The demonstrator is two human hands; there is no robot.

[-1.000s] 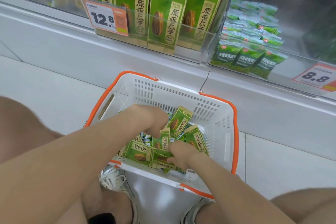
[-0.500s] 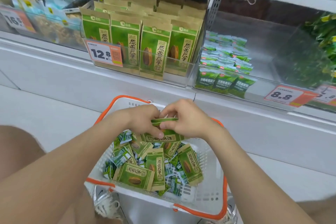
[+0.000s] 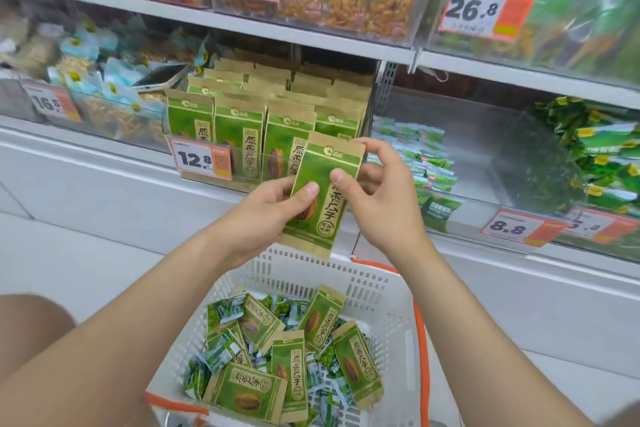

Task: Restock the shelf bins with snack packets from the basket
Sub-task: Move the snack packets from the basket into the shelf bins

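Bare left forearm (image 3: 145, 312) and right forearm (image 3: 464, 319) raised and converging, left hand (image 3: 266, 211) and right hand (image 3: 381, 198) side by side, thumbs forward, pinching one sunflower seed packet (image 3: 323, 166)

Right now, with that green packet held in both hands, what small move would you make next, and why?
Probably ease the green packet forward and stand it upright in the 12.8 bin: the left hand and right hand pinch it just in front of that bin, whose upright packets carry the same design.
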